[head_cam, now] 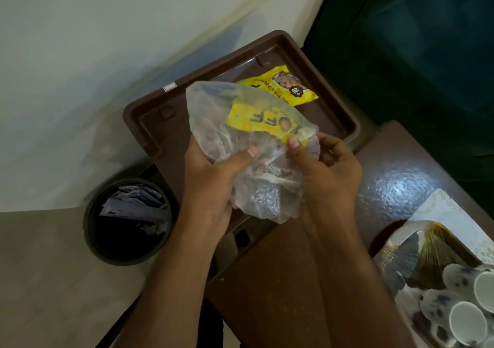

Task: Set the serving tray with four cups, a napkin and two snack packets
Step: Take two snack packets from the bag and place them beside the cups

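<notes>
A brown serving tray point(149, 123) lies on the table's far end. One yellow snack packet point(283, 87) rests flat in it near the far corner. Above the tray I hold a crumpled clear plastic bag point(213, 123) with a second yellow snack packet point(256, 121) inside it. My left hand point(213, 182) grips the bag from below and the left. My right hand point(328, 176) pinches the bag's edge and the packet's corner. Several white cups point(465, 321) sit in a plastic sleeve at the lower right, beside a white napkin point(443, 208).
A dark round waste bin point(125, 219) with crumpled paper stands on the floor to the left. The brown table point(401, 176) runs under my arms. A dark green sofa point(427, 53) fills the upper right. A pale wall is behind.
</notes>
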Demonstrator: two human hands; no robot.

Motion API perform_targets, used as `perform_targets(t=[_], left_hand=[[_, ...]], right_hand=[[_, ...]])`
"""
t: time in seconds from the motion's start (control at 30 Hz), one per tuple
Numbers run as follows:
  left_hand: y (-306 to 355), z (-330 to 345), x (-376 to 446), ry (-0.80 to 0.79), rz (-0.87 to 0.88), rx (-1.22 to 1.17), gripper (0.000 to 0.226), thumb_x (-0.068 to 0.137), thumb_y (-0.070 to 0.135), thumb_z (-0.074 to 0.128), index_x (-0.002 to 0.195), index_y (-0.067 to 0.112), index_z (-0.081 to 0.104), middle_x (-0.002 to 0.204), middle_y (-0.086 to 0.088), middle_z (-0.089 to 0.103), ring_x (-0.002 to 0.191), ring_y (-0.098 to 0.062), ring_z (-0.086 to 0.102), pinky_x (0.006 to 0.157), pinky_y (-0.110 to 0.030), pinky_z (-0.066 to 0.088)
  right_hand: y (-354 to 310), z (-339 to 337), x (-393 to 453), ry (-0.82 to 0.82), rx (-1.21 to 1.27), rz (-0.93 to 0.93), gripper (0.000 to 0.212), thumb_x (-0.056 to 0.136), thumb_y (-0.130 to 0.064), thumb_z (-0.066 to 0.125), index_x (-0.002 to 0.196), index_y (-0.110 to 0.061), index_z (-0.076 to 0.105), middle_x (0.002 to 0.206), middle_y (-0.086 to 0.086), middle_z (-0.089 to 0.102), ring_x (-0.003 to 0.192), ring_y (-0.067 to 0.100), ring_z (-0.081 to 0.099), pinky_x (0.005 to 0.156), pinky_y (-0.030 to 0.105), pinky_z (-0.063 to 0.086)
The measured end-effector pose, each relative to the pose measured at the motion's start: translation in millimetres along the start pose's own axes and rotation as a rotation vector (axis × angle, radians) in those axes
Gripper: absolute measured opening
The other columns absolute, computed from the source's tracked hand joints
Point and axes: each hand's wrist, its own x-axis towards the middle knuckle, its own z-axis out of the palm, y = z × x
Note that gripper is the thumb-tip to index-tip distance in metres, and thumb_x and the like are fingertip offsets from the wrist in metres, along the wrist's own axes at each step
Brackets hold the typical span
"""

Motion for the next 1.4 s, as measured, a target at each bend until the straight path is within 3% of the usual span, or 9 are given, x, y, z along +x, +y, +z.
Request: perform_targets(t=[0.33, 0.57, 0.7, 0.83, 1.0, 1.13, 1.2, 1.3, 1.4], left_hand=[[0.9, -29.8, 1.2, 0.101, -0.075, 0.054, 0.041, 0.083, 0.001, 0.080, 0.122, 0.013, 0.073, 0.111, -0.007, 0.083, 0.100, -0.027, 0.081, 0.079, -0.045, 0.068], [13.5, -23.5, -5.1, 0.081, 0.275, -0.175, 0.081, 0.086, 0.050, 0.075, 0.143, -0.003, 0.053, 0.138, -0.021, 0.065, 0.131, -0.041, 0.064, 0.107, -0.057, 0.054], [18.6, -21.0, -7.3, 0.060, 0.352, -0.262, 0.038, 0.107, 0.030, 0.043, 0.130, 0.008, 0.063, 0.127, -0.010, 0.072, 0.128, -0.033, 0.066, 0.104, -0.049, 0.054], [24.3, -30.0, -6.4, 0.077, 0.346, -0.214, 0.021, 0.097, 0.012, 0.052, 0.107, 0.002, 0.067, 0.100, -0.014, 0.068, 0.103, -0.037, 0.065, 0.089, -0.047, 0.054], [23.9, -44.0, -15.5, 0.123, 0.402, -0.126, 0.017, 0.091, 0.001, 0.059, 0.101, 0.008, 0.071, 0.089, 0.000, 0.077, 0.089, -0.024, 0.072, 0.080, -0.039, 0.058], [25.7, -48.5, -19.9, 0.108, 0.455, -0.149, 0.046, 0.088, -0.004, 0.065, 0.125, 0.018, 0.049, 0.087, 0.001, 0.079, 0.083, -0.016, 0.073, 0.077, -0.036, 0.060], [25.8, -50.8, -19.0, 0.065, 0.500, -0.127, 0.057, 0.088, -0.008, 0.063, 0.133, 0.019, 0.039, 0.084, 0.000, 0.079, 0.081, -0.016, 0.072, 0.078, -0.034, 0.059], [24.8, -52.3, -14.1, 0.033, 0.521, 0.018, 0.051, 0.090, -0.015, 0.057, 0.131, 0.015, 0.053, 0.092, 0.004, 0.078, 0.085, -0.018, 0.069, 0.081, -0.032, 0.056], [23.4, -53.9, -12.9, 0.013, 0.498, 0.287, 0.048, 0.093, -0.009, 0.060, 0.131, 0.018, 0.070, 0.106, 0.008, 0.073, 0.101, -0.012, 0.067, 0.092, -0.024, 0.052]], right_hand=[[19.7, 14.7, -19.2, 0.009, -0.079, -0.041, 0.021, 0.086, -0.017, 0.084, 0.103, -0.009, 0.073, 0.091, 0.006, 0.081, 0.082, 0.022, 0.080, 0.068, 0.033, 0.064], [8.4, 25.5, -33.3, 0.008, 0.006, -0.312, 0.009, 0.089, -0.019, 0.081, 0.090, -0.013, 0.073, 0.076, 0.002, 0.076, 0.066, 0.014, 0.072, 0.059, 0.028, 0.058], [-0.4, 26.2, -36.2, -0.030, 0.042, -0.408, 0.010, 0.092, -0.011, 0.077, 0.086, -0.016, 0.071, 0.070, -0.007, 0.072, 0.061, 0.003, 0.066, 0.056, 0.019, 0.053], [-6.6, 16.5, -37.1, -0.051, 0.041, -0.442, 0.010, 0.094, -0.013, 0.075, 0.085, -0.015, 0.071, 0.070, -0.008, 0.070, 0.062, 0.006, 0.066, 0.057, 0.020, 0.053], [-8.3, 1.1, -43.6, -0.050, 0.076, -0.423, 0.011, 0.094, -0.012, 0.075, 0.083, -0.012, 0.071, 0.071, -0.004, 0.069, 0.064, 0.009, 0.064, 0.059, 0.022, 0.053], [-14.0, -12.3, -45.4, -0.055, 0.069, -0.452, 0.009, 0.093, -0.007, 0.074, 0.095, -0.004, 0.066, 0.075, -0.002, 0.070, 0.067, 0.011, 0.066, 0.061, 0.023, 0.055], [-15.7, -16.2, -42.6, -0.107, 0.068, -0.400, 0.032, 0.092, 0.000, 0.074, 0.118, -0.006, 0.057, 0.081, 0.003, 0.075, 0.073, 0.017, 0.072, 0.065, 0.028, 0.059], [-18.3, -28.4, -31.5, -0.293, -0.049, -0.356, 0.082, 0.088, 0.011, 0.072, 0.155, -0.019, 0.033, 0.105, 0.017, 0.074, 0.098, 0.031, 0.075, 0.081, 0.043, 0.065], [-20.1, -39.7, -20.3, -0.441, -0.395, -0.384, 0.086, 0.084, -0.006, 0.083, 0.156, -0.028, 0.041, 0.139, 0.006, 0.063, 0.127, 0.022, 0.064, 0.096, 0.045, 0.061]])
